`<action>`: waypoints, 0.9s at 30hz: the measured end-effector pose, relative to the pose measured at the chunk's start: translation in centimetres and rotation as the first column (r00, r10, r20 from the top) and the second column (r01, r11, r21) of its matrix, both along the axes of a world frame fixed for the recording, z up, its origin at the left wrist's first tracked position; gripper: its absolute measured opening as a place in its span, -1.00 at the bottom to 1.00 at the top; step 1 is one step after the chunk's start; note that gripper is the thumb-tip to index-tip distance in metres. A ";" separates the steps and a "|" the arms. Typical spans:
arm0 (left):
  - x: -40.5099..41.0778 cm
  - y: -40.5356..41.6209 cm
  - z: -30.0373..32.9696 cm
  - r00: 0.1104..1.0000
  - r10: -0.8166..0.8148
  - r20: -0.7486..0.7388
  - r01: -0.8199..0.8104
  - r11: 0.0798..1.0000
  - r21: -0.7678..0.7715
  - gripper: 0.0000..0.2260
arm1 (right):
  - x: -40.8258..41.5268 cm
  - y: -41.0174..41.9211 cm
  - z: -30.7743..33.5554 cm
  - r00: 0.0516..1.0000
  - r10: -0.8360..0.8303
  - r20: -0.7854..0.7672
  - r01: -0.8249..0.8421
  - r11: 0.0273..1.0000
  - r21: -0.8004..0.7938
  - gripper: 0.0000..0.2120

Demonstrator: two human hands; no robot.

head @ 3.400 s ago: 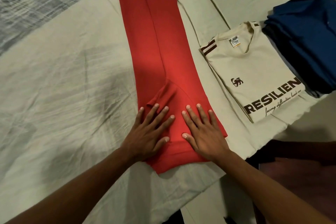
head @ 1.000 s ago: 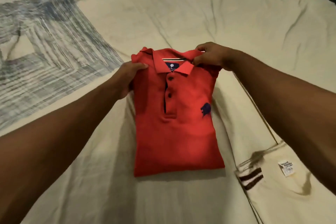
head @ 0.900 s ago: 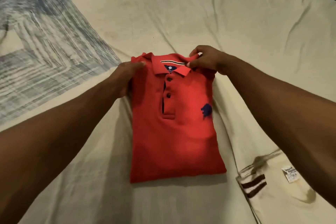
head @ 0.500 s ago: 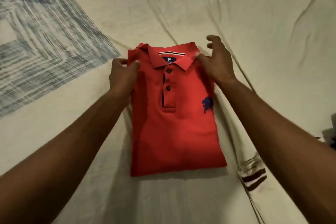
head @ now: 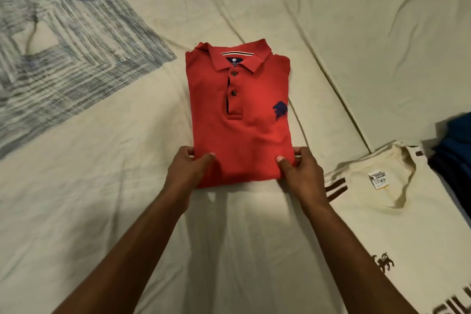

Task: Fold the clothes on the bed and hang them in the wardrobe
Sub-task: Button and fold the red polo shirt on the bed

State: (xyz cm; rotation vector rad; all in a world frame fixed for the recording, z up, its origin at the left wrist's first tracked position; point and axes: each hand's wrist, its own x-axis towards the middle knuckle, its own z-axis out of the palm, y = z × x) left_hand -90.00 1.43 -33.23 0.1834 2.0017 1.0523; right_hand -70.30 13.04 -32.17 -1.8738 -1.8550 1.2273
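Note:
A red polo shirt (head: 244, 120) lies folded into a neat rectangle on the cream bedsheet (head: 254, 237), collar at the far end, buttons and a dark blue chest logo facing up. My left hand (head: 190, 169) pinches its near left corner, thumb on top and fingers tucked under the edge. My right hand (head: 298, 171) pinches the near right corner in the same way.
A folded cream T-shirt (head: 397, 206) with brown printing lies on the bed to the right. A blue garment (head: 456, 145) sits at the right edge beyond it. A blue-grey patterned patch of bedding (head: 63, 41) covers the far left.
Both hands have left the collar end of the red polo and come down to its near corners, which they now pinch. The shirt itself stays folded in place.

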 end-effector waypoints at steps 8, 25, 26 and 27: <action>2.3 -2.5 4.1 0.997 -0.075 -0.032 0.077 0.996 0.055 -0.93 | 3.4 -0.8 1.7 0.944 -0.192 -0.268 0.151 0.974 -0.168 -0.84; 7.8 -4.5 -2.7 0.155 -0.592 -0.791 0.605 0.690 -0.397 -0.36 | 1.4 -5.4 -0.8 0.615 0.581 0.534 -0.767 0.599 0.232 -0.38; 7.4 -4.7 -3.7 0.167 -0.635 -0.754 0.597 0.674 -0.436 -0.32 | 1.8 -5.1 -1.7 0.594 0.588 0.549 -0.772 0.610 0.182 -0.34; 7.0 -5.1 -4.5 0.199 -0.666 -0.719 0.584 0.670 -0.459 -0.28 | 2.4 -5.0 -2.5 0.598 0.578 0.555 -0.759 0.632 0.158 -0.30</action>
